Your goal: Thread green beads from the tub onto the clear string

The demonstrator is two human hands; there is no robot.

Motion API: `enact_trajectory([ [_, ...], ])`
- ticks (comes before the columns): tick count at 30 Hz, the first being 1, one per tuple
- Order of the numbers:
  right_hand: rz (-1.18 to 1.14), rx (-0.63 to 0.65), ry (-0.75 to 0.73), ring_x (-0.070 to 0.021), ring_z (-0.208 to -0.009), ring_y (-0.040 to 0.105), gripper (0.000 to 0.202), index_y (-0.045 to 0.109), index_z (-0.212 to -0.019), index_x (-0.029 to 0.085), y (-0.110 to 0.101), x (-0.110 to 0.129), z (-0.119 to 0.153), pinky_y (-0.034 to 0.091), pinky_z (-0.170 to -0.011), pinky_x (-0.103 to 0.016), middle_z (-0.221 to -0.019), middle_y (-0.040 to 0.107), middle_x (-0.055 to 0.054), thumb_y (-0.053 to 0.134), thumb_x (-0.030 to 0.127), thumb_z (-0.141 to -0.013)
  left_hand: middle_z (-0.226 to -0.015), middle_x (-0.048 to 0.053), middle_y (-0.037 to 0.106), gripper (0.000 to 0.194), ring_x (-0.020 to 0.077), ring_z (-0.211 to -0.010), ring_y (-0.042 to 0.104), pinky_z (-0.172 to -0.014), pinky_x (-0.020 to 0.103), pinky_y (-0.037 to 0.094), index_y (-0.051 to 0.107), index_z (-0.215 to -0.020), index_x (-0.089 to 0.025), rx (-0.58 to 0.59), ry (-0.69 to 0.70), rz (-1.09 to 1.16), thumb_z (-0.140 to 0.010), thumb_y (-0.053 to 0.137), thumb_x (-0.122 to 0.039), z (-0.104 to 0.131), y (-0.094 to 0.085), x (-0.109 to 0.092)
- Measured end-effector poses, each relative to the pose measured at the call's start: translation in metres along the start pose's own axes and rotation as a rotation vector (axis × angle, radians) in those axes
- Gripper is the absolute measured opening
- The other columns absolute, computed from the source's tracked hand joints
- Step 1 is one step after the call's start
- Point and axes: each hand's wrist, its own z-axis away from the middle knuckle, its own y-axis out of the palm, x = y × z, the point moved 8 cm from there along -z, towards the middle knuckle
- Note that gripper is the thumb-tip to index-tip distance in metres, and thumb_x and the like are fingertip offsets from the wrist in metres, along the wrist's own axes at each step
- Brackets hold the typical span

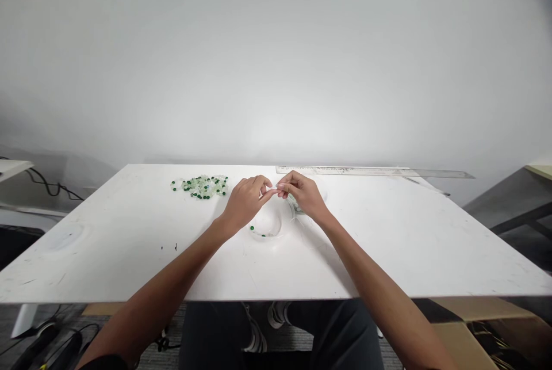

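Observation:
My left hand [246, 202] and my right hand [304, 194] meet above the middle of the table, both closed with fingertips pinched together. What they pinch is too small to make out. Under them sits a shallow clear dish [281, 226] with a few dark green beads [252, 228] near its rim. Partly hidden behind my right hand is a second clear container [295, 205] with pale green contents. Thin clear strands show by its near side. To the left of my hands lies a heap of light and dark green beaded bracelets [206, 187].
A long metal ruler [371, 171] lies along the back edge of the white table [409, 255], close to the wall. A thin pointed tool [426, 187] is at the back right. Two small dark bits [175, 247] lie at the left front. A cardboard box [478, 324] stands below right.

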Motion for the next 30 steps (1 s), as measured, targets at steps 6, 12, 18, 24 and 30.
enact_trajectory([
  [6,0.057,0.08,-0.029,-0.0128,-0.063,0.056,0.01,0.057,-0.078,0.021,0.01,0.006,0.004,0.045,-0.065,-0.029,-0.068,0.062,0.001,0.055,0.03,-0.083,-0.081,-0.003,0.061,0.019,0.0143,-0.074,0.052,-0.07,0.028,0.04,0.052,-0.095,-0.024,0.114,-0.011,0.122,-0.089,0.048,-0.041,0.001,0.007,0.0],
  [12,0.151,0.074,-0.052,-0.0128,-0.064,0.056,0.013,0.054,-0.079,0.021,0.012,0.011,0.006,0.045,-0.064,-0.028,-0.069,0.061,0.001,0.049,0.031,-0.086,-0.076,-0.002,0.059,0.02,0.013,-0.069,0.048,-0.067,0.027,0.038,0.047,-0.079,-0.02,0.082,0.075,0.087,-0.093,0.041,-0.032,-0.001,0.001,-0.006],
  [18,0.255,-0.367,-0.19,-0.0115,-0.065,0.054,0.013,0.052,-0.083,0.021,-0.038,0.031,0.008,0.044,-0.063,-0.026,-0.07,0.057,0.001,0.048,0.032,-0.088,-0.066,-0.004,0.049,0.006,0.0117,-0.061,0.043,-0.062,0.026,0.035,0.042,-0.08,-0.021,0.093,-0.019,0.02,-0.085,0.046,-0.02,-0.005,-0.006,0.002],
  [24,0.05,-0.915,-0.359,-0.0093,-0.062,0.052,0.017,0.048,-0.085,0.021,-0.106,0.041,0.029,0.045,-0.064,-0.026,-0.071,0.051,0.003,0.048,0.037,-0.088,-0.061,-0.003,0.042,0.015,0.0121,-0.057,0.036,-0.061,0.028,0.032,0.035,-0.067,-0.019,0.08,0.036,-0.088,-0.076,0.043,-0.012,-0.008,-0.013,0.006],
  [30,-0.106,-1.053,-0.384,-0.0074,-0.058,0.05,0.018,0.047,-0.084,0.021,-0.132,0.026,0.033,0.044,-0.059,-0.023,-0.07,0.05,0.004,0.052,0.038,-0.085,-0.065,-0.002,0.048,0.014,0.0128,-0.063,0.042,-0.065,0.029,0.035,0.043,-0.069,-0.019,0.013,0.079,0.026,-0.079,0.042,-0.011,-0.007,-0.023,0.002],
])
